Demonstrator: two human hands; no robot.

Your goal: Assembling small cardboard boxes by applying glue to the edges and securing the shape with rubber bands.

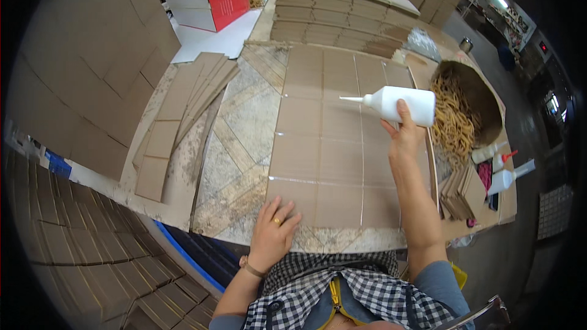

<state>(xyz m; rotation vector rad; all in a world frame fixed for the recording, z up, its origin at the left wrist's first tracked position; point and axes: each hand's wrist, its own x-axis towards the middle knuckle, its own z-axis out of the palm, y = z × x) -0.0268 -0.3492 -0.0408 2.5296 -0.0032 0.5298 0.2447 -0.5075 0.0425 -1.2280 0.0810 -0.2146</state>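
White plastic bottle (413,107) gripped by the fingers of the right hand (403,137), over the brown cardboard (296,162).
I'd squeeze lightly and evenly, nozzle (353,99) low, so each line stays thin; the left hand (272,236), fingers loosely spread and holding nothing, could steady the cardboard's near left corner. On my feed the bottle looks smooth and opaque, nearly level, its tip pointing left; the cardboard lies flat on the bench (235,205), crossed by shiny pale lines.
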